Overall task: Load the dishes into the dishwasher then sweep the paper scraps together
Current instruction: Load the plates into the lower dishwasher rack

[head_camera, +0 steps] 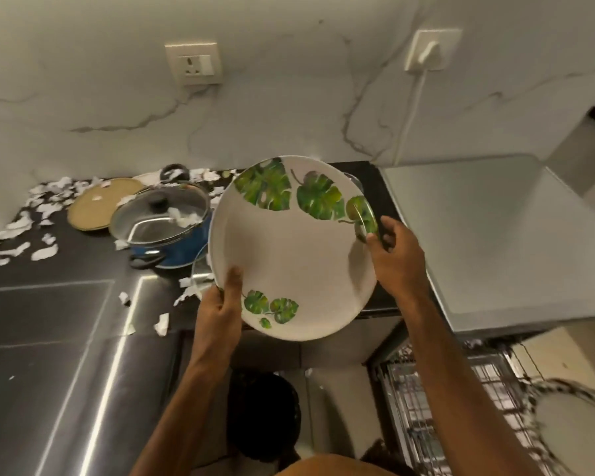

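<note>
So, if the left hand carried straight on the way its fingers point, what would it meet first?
Probably the clear glass vessel just beyond the left hand, beside the leaf-print plate it grips; the blue pot sits behind that. Depth is uncertain.

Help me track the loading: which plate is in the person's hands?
The white leaf-print plate, held at its rim by the left hand and right hand. The tan plate lies on the counter; a speckled-rim plate sits in the rack.
</note>
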